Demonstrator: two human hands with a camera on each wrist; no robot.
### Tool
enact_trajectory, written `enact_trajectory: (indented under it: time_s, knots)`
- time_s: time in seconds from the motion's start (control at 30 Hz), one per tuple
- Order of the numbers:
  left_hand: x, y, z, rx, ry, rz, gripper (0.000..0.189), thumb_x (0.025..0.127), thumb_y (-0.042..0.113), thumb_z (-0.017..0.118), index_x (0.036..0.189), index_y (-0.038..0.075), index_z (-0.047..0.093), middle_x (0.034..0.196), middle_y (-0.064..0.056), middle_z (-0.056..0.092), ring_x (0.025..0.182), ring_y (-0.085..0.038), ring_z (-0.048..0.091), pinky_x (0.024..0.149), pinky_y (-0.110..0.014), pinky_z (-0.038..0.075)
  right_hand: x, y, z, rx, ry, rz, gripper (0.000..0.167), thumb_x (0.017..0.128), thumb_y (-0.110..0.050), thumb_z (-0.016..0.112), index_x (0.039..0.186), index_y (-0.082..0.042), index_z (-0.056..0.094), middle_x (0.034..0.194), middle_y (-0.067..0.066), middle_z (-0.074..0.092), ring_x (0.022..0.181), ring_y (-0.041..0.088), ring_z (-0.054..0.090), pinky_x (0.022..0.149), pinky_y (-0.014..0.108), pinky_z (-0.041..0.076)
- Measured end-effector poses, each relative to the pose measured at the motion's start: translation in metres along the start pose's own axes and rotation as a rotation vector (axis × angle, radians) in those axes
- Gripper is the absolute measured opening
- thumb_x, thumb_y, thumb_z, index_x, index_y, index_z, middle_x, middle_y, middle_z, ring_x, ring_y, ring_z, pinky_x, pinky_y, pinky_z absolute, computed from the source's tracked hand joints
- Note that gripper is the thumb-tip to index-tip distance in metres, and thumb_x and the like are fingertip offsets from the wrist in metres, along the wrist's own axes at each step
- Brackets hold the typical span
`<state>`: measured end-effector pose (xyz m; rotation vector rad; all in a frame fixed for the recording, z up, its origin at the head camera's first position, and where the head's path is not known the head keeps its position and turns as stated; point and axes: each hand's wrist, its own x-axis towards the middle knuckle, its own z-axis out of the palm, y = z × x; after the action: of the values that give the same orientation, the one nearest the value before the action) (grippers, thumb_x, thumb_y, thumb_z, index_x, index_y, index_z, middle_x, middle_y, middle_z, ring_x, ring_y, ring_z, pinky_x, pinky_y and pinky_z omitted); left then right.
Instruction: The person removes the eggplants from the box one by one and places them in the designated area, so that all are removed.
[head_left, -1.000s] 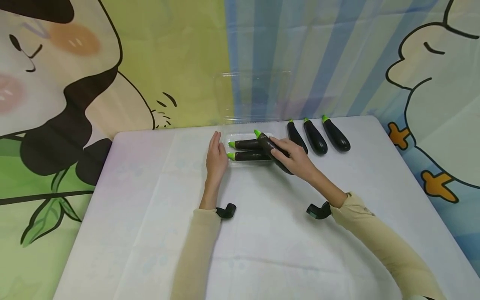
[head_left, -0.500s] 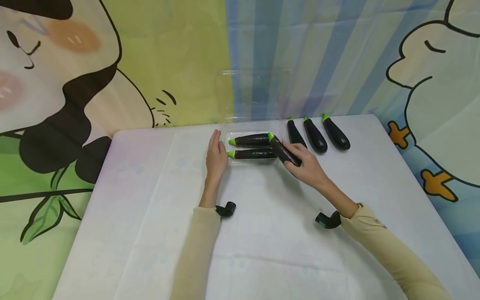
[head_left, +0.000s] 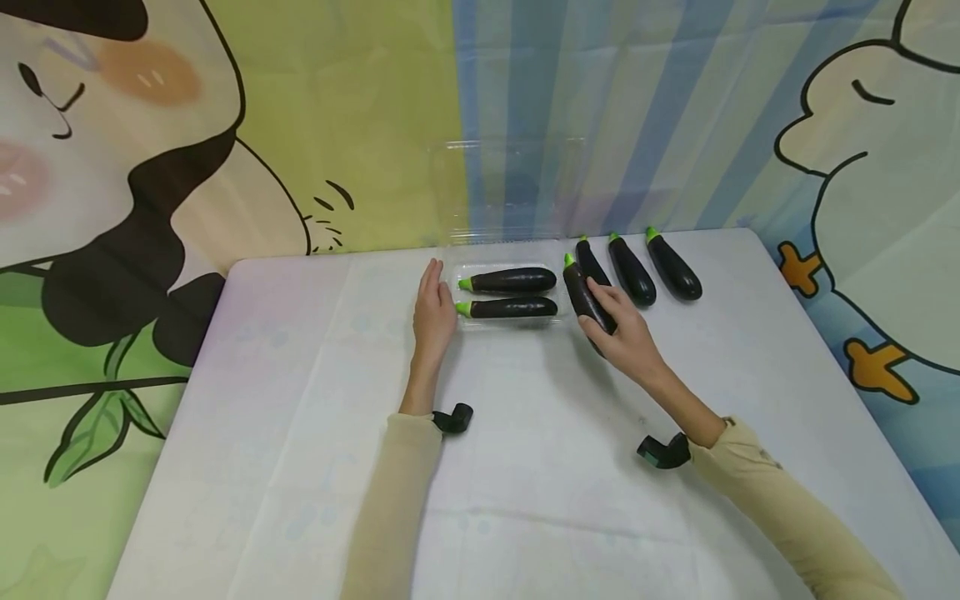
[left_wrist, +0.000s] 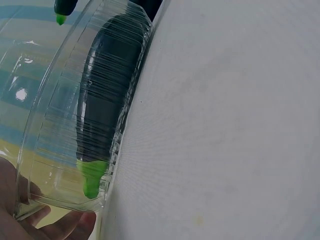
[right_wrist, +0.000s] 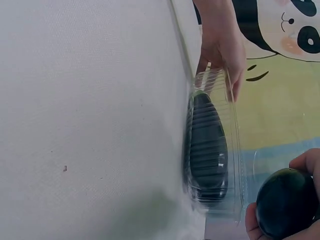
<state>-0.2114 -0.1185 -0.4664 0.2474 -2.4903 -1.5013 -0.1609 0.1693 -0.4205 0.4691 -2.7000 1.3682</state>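
My right hand (head_left: pixel 626 337) grips a dark eggplant (head_left: pixel 587 296) with a bright green stem, just right of a clear plastic box (head_left: pixel 495 326). In the right wrist view its rounded end (right_wrist: pixel 287 202) shows between thumb and fingers, off the table. Two eggplants lie side by side in the box, the back one (head_left: pixel 513 280) and the front one (head_left: pixel 513 307), stems to the left. The left hand (head_left: pixel 433 312) rests with extended fingers against the box's left end; its fingertips (left_wrist: pixel 82 225) touch the corner in the left wrist view.
Three more eggplants stand in a row at the table's back right: one partly behind my right hand (head_left: pixel 594 265), a middle one (head_left: pixel 632 271) and a right one (head_left: pixel 674 267). The box's clear lid (head_left: pixel 513 187) stands raised against the printed backdrop. White cloth (head_left: pixel 300 417) covers the table.
My right hand has carried its eggplant from above the box to the right, past the box's right end. Both eggplants in the box now show fully. The left hand stays in place.
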Motion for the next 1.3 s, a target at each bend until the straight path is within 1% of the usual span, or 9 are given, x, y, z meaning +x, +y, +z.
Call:
enact_trajectory:
  time_s: [0.13,0.27,0.5,0.63,0.7,0.83,0.97,1.17,1.3]
  knots:
    - [0.0,0.0,0.0,0.004,-0.005,-0.007,0.046,0.104,0.016,0.034,0.15,0.013,0.037,0.16,0.002,0.029,0.148,-0.02,0.027,0.118,-0.044,0.029,-0.005,0.002,-0.002,0.011,0.025,0.047,0.062,0.094,-0.01,0.059,0.15,-0.005,0.035,0.145,0.024,0.038,0.116,0.037,0.05,0.084,0.047,0.049]
    - [0.0,0.0,-0.001,0.003,-0.005,-0.009,0.046,0.104,0.016,0.034,0.15,0.012,0.037,0.16,0.001,0.029,0.148,-0.02,0.027,0.119,-0.043,0.028,-0.011,0.006,-0.003,0.013,0.038,0.066,0.061,0.092,-0.008,0.059,0.149,-0.004,0.036,0.149,0.025,0.036,0.122,0.042,0.048,0.087,0.054,0.049]
    - [0.0,0.001,-0.001,0.012,-0.006,-0.008,0.046,0.104,0.015,0.034,0.15,0.012,0.037,0.16,0.001,0.03,0.148,-0.02,0.027,0.119,-0.043,0.028,-0.021,0.009,-0.003,-0.003,0.047,0.055,0.062,0.087,-0.004,0.061,0.146,-0.002,0.042,0.147,0.02,0.041,0.121,0.037,0.049,0.085,0.052,0.051]
    - [0.001,0.002,-0.001,0.012,-0.005,-0.005,0.046,0.105,0.017,0.033,0.15,0.013,0.037,0.16,0.001,0.03,0.148,-0.02,0.028,0.118,-0.044,0.029,-0.026,0.009,-0.003,0.002,0.025,0.072,0.065,0.084,-0.002,0.06,0.146,0.0,0.04,0.149,0.019,0.037,0.128,0.037,0.043,0.09,0.052,0.047]
    - [0.001,0.002,-0.001,0.006,-0.004,-0.002,0.046,0.105,0.018,0.033,0.15,0.012,0.037,0.16,0.001,0.03,0.148,-0.02,0.028,0.119,-0.044,0.028,-0.029,0.008,-0.004,-0.008,-0.006,0.097,0.069,0.083,-0.003,0.059,0.148,0.0,0.036,0.152,0.019,0.033,0.13,0.038,0.04,0.092,0.052,0.044]
    - [0.001,0.002,-0.001,-0.001,-0.002,-0.002,0.046,0.105,0.017,0.033,0.15,0.012,0.037,0.16,0.0,0.03,0.148,-0.021,0.027,0.12,-0.043,0.026,-0.036,0.01,-0.006,-0.05,-0.066,0.136,0.076,0.082,-0.005,0.059,0.151,-0.001,0.029,0.154,0.021,0.027,0.128,0.039,0.039,0.093,0.053,0.041]
    - [0.001,0.002,0.0,0.001,-0.004,-0.004,0.046,0.104,0.016,0.033,0.15,0.012,0.036,0.16,-0.001,0.029,0.148,-0.021,0.027,0.121,-0.042,0.025,-0.045,0.014,-0.009,-0.06,-0.089,0.155,0.075,0.086,-0.008,0.058,0.153,-0.005,0.025,0.155,0.021,0.028,0.127,0.04,0.04,0.094,0.054,0.041]
    - [0.0,0.001,-0.001,0.002,-0.008,-0.004,0.046,0.104,0.016,0.034,0.15,0.013,0.036,0.16,-0.001,0.029,0.148,-0.021,0.027,0.12,-0.044,0.026,-0.058,0.017,-0.011,-0.043,-0.102,0.182,0.069,0.096,-0.02,0.057,0.154,-0.008,0.023,0.159,0.019,0.026,0.143,0.042,0.03,0.107,0.057,0.034]
    - [-0.001,0.0,-0.001,-0.008,-0.009,0.001,0.046,0.104,0.017,0.033,0.15,0.013,0.037,0.16,0.001,0.029,0.148,-0.021,0.027,0.118,-0.045,0.028,-0.065,0.02,-0.011,-0.051,-0.087,0.174,0.065,0.098,-0.025,0.056,0.153,-0.007,0.027,0.158,0.019,0.028,0.144,0.042,0.03,0.111,0.058,0.031]
